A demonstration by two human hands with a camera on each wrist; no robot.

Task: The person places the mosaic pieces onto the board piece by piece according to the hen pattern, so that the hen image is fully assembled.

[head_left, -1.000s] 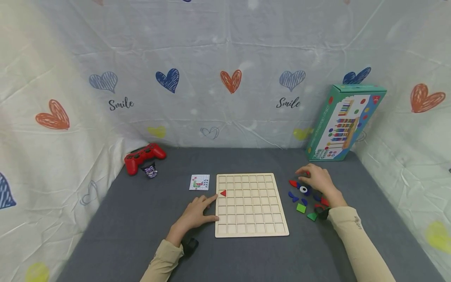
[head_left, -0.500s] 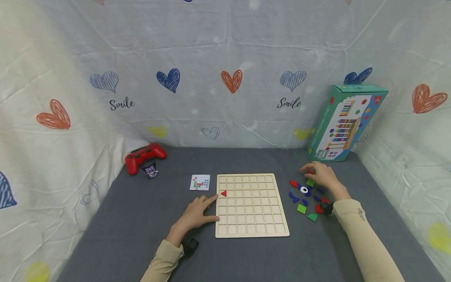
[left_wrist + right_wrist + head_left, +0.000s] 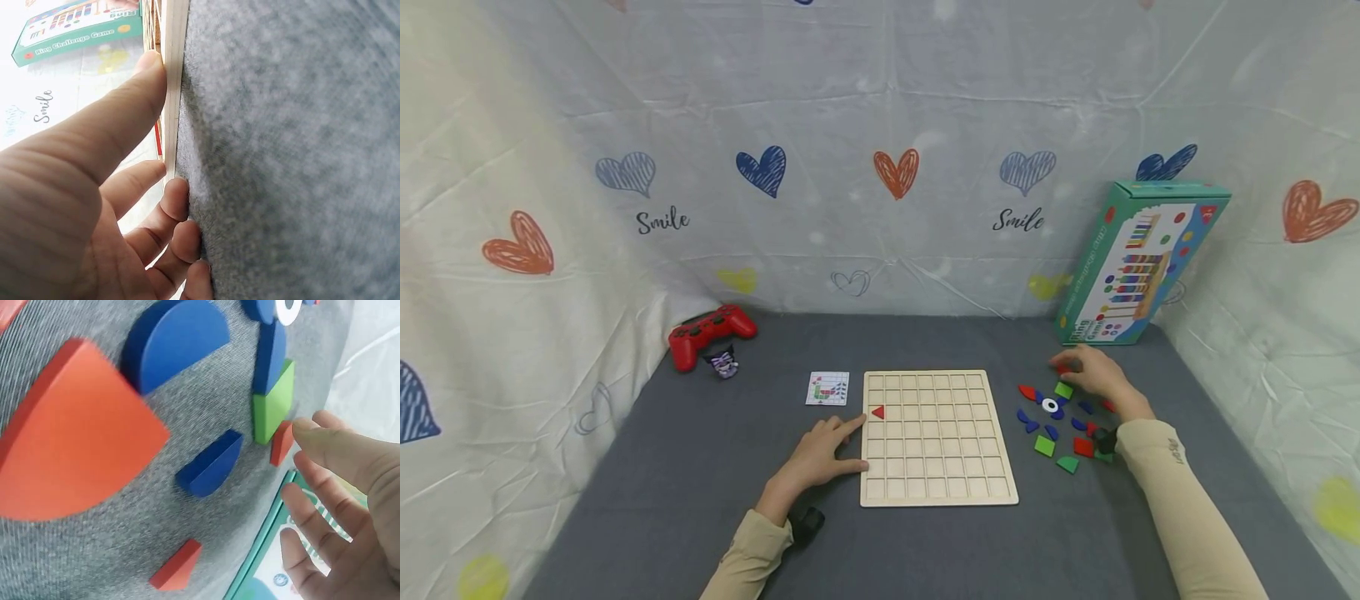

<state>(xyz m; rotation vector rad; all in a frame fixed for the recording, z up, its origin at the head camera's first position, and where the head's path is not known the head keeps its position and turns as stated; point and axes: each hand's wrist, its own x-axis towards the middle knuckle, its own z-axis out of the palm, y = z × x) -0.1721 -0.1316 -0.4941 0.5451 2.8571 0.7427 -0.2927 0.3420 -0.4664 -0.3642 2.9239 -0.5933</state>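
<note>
My left hand (image 3: 815, 454) is at the left edge of a pale wooden grid board (image 3: 932, 450), its index finger and thumb spread apart with their tips right at the rim. A small red triangle (image 3: 878, 412) sits in a left-column cell of the board. Over the back of the loose pieces hovers my right hand (image 3: 1097, 372), fingers loosely bent. In the right wrist view its thumb tip is close beside a small red piece (image 3: 282, 442), next to a green square (image 3: 275, 403). Blue half-rounds (image 3: 212, 464) and a large red quarter-round (image 3: 81, 437) lie nearer that camera.
A printed pattern card (image 3: 827, 388) lies left of the board. Further left are a red game controller (image 3: 711, 333) and a small purple-and-black figure (image 3: 722, 363). A green toy box (image 3: 1138, 267) stands at the back right. A white ring-shaped piece (image 3: 1050, 406) lies among the blue ones.
My right hand has shifted to the right, uncovering the green square and more red and blue pieces. The left hand has stayed at the board's edge.
</note>
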